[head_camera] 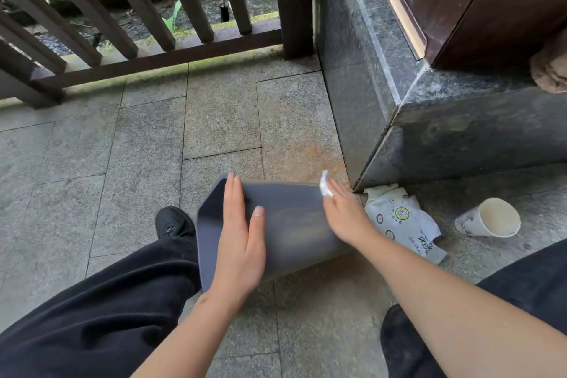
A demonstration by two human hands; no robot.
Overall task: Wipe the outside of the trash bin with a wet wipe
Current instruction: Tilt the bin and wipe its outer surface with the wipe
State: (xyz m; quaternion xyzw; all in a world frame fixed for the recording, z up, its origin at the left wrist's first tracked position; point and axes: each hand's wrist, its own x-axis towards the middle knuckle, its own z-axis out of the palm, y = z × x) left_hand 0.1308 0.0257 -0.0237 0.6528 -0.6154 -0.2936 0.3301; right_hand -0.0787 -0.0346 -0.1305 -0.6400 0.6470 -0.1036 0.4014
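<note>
Bin lies sideways under flat left hand; right hand pinches wipe beside packet.

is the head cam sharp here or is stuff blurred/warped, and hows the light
Head view: soft, even daylight with no hard shadows or glare; the railing bows from wide-angle distortion; the right hand with the wet wipe looks slightly motion-blurred, as does the trash bin; the left hand is sharper.
</note>
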